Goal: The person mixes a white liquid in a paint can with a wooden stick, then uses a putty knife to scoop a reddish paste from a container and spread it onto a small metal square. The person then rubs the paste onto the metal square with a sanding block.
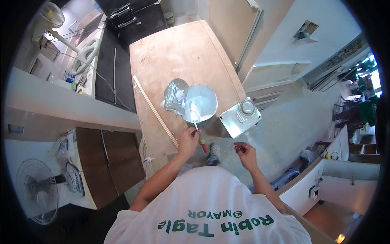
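A round tub of white paint [209,97] stands near the front of a pale wooden board. Its lid [176,96], silvery and crumpled-looking, lies against the tub's left side. Inside rests the white head of a small paint roller [194,109], its shaft slanting over the near rim to a red and yellow handle [203,145]. My left hand [189,141] is closed around the shaft just above that handle. My right hand [246,155] hovers with loosely bent fingers and nothing visible in them. Beyond it is a square metal can [240,118] with a round cap.
A thin wooden strip [154,110] lies along the left of the board [174,53]. Dark cabinets [118,69] stand at left, with a fan [38,191] lower down. A white open cabinet [341,179] is at lower right. Another person [367,110] in green is far right.
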Demonstrator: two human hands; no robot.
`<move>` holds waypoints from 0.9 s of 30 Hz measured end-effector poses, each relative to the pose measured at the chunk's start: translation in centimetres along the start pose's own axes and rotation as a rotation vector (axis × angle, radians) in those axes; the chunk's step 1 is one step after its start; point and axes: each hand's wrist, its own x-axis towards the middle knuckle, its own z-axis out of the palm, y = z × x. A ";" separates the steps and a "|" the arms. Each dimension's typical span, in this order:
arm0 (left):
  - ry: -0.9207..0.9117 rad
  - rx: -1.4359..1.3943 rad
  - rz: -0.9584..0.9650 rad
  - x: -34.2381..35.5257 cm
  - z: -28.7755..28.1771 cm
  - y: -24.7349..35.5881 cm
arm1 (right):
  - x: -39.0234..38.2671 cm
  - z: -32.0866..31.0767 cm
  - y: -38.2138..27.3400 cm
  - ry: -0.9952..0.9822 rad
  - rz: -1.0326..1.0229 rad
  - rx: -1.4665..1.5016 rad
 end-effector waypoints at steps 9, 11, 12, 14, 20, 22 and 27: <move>0.157 0.130 0.033 -1.9 0.7 -0.2 | 3.7 -6.9 1.3 0.016 -0.016 0.071; 0.176 0.219 0.050 -2.0 0.0 0.0 | 4.0 -7.3 1.1 0.014 -0.014 0.084; 0.183 0.257 0.058 -2.1 0.0 0.5 | 4.1 -7.8 1.1 0.017 -0.022 0.084; 0.232 0.234 0.074 -2.4 0.1 1.4 | 4.3 -8.6 1.4 0.018 -0.034 0.083; 0.263 0.271 0.082 -2.8 -0.9 2.0 | 5.1 -10.3 2.1 0.021 -0.064 0.105; 0.245 0.302 0.050 -2.7 -1.3 3.3 | 5.4 -10.9 2.1 0.002 -0.061 0.122; 0.195 0.341 0.045 -2.4 -1.7 2.0 | 8.6 -12.0 -3.5 -0.192 -0.281 0.065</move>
